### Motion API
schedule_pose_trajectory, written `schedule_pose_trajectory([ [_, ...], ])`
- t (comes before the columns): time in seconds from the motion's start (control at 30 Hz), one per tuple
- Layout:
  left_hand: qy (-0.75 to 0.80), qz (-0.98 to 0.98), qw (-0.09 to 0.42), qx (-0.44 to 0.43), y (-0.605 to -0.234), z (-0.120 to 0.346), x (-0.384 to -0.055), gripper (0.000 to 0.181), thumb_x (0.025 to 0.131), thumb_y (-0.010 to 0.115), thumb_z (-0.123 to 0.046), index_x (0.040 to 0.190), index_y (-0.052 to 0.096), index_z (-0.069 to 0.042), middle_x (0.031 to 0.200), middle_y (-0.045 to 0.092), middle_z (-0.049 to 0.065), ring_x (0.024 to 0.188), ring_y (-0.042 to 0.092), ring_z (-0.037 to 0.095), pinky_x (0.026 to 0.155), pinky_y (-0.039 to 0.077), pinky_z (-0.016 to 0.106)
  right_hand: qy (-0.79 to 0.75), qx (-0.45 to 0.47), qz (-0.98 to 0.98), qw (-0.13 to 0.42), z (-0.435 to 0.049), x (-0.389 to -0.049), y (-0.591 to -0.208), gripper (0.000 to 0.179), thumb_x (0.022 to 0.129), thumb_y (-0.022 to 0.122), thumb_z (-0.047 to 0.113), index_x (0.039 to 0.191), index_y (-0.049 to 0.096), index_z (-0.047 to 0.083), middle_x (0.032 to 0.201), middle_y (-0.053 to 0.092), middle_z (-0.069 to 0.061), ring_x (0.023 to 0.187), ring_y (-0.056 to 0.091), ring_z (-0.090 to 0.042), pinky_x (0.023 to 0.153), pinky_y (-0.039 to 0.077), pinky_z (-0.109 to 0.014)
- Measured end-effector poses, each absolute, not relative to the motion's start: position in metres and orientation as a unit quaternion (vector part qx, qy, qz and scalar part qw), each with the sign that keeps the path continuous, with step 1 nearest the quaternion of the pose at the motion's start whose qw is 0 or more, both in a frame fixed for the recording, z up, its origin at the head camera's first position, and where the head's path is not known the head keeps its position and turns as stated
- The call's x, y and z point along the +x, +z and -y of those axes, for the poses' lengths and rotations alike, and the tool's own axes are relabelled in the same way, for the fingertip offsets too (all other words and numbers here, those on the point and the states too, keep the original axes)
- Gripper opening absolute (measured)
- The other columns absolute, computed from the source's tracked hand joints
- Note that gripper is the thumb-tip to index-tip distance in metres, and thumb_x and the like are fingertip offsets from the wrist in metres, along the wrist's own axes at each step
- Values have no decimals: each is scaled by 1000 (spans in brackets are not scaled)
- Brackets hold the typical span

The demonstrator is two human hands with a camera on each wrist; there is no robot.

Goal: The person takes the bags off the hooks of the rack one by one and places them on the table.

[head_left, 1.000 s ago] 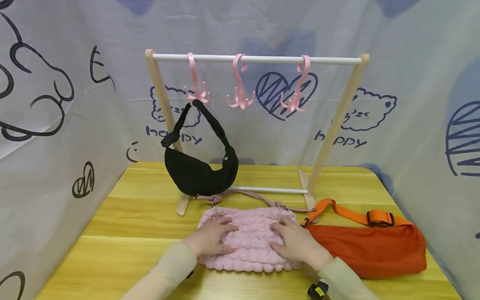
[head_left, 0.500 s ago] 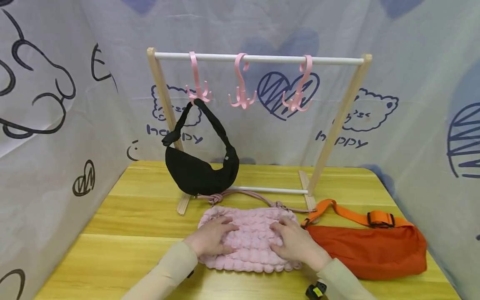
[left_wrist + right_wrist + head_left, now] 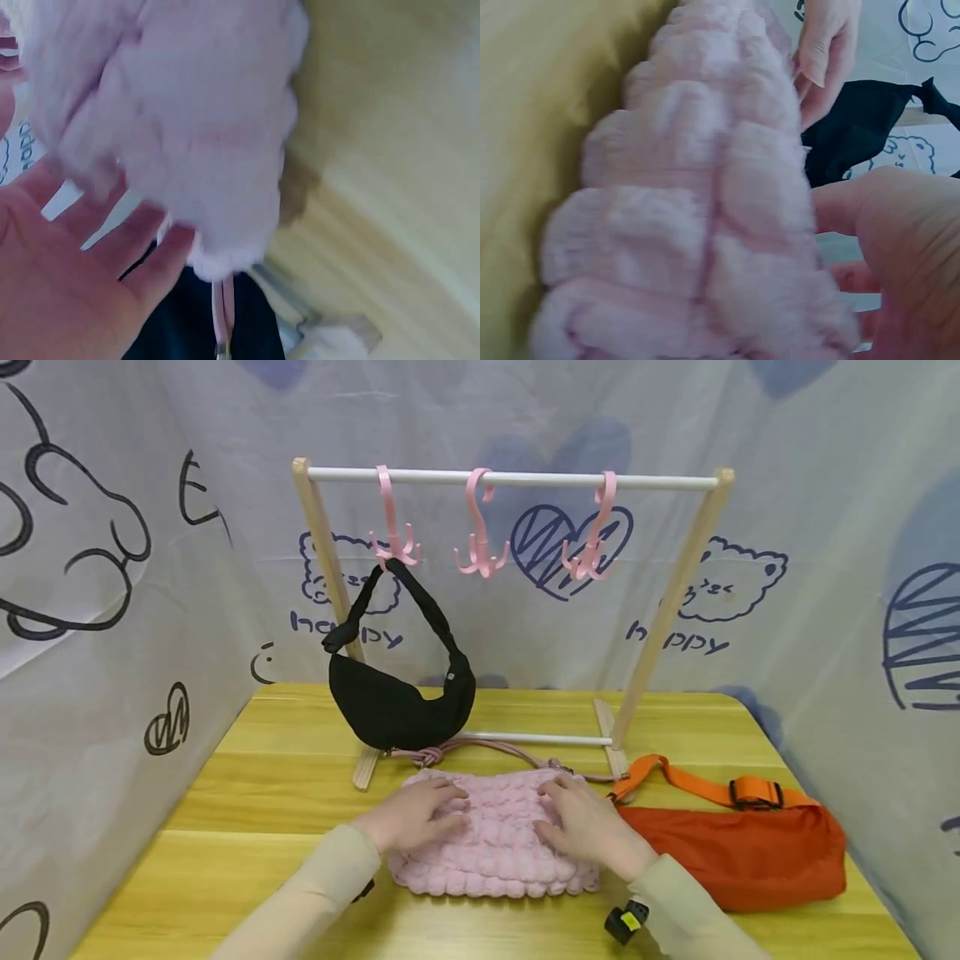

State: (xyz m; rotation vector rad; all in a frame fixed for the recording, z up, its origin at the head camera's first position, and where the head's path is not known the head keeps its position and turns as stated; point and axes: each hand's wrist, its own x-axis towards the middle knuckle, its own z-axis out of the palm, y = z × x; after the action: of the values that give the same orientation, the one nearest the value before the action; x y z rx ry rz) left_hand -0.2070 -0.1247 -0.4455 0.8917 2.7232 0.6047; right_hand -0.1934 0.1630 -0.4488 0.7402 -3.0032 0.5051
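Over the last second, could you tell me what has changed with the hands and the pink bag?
Both hands slid a little up the pink bag toward its top edge: the left hand and the right hand now rest nearer the strap side. The bag itself hardly shifted. The black bag on its hook, the orange bag and the rack stayed put.

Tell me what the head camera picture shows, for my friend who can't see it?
Two hands, left hand and right hand, rest on a fluffy pink bag lying on a yellow wooden table. Behind it a black bag hangs from a pink hook on a wooden rack; an orange bag lies to the right.
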Motion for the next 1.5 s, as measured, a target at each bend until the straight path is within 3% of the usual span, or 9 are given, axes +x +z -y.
schedule_pose_trajectory([
  [0.1,198,-931,58,301,-436,132,-211,43,104,55,-33,135,62,-5,138,62,14,132,57,34,111,44,51,178,247,952,35,-159,-197,-443,41,91,71,28,124,65,4,123,67,-16,116,64,-36,96,54,-52],
  [0.23,186,-939,-29,290,-420,143,-217,33,103,58,-30,126,67,-8,125,68,8,113,67,26,98,54,45,193,260,944,66,-152,-202,-434,41,92,70,25,127,64,5,122,67,-14,110,66,-30,91,56,-48],
  [0.4,198,-931,-126,280,-397,158,-223,24,102,61,-27,117,71,-12,113,71,3,98,70,21,88,57,40,203,287,929,119,-138,-213,-418,40,91,70,20,129,63,7,122,65,-11,109,64,-26,90,56,-44],
  [0.7,226,-901,-259,266,-353,183,-233,18,100,60,-16,111,71,-7,111,71,8,102,68,28,89,56,45,231,337,887,217,-109,-235,-387,40,90,67,12,130,59,6,131,58,-16,113,61,-30,88,56,-44],
  [0.9,265,-870,-342,238,-331,196,-242,17,98,57,-8,107,70,-4,110,68,12,102,65,32,91,53,48,258,328,881,223,-88,-246,-372,46,90,64,9,135,55,9,146,44,-17,128,53,-36,93,55,-47],
  [1.2,316,-854,-370,184,-313,205,-256,19,99,55,-7,111,68,-2,122,61,17,115,58,36,101,46,52,286,327,867,245,-69,-266,-363,48,89,63,5,136,54,9,150,39,-21,132,48,-40,99,52,-51],
  [1.5,311,-861,-365,171,-308,203,-269,22,98,55,-7,116,68,-1,132,54,19,121,52,39,103,42,54,310,323,867,217,-58,-287,-359,51,89,61,8,139,55,12,159,31,-23,145,34,-46,110,42,-61],
])
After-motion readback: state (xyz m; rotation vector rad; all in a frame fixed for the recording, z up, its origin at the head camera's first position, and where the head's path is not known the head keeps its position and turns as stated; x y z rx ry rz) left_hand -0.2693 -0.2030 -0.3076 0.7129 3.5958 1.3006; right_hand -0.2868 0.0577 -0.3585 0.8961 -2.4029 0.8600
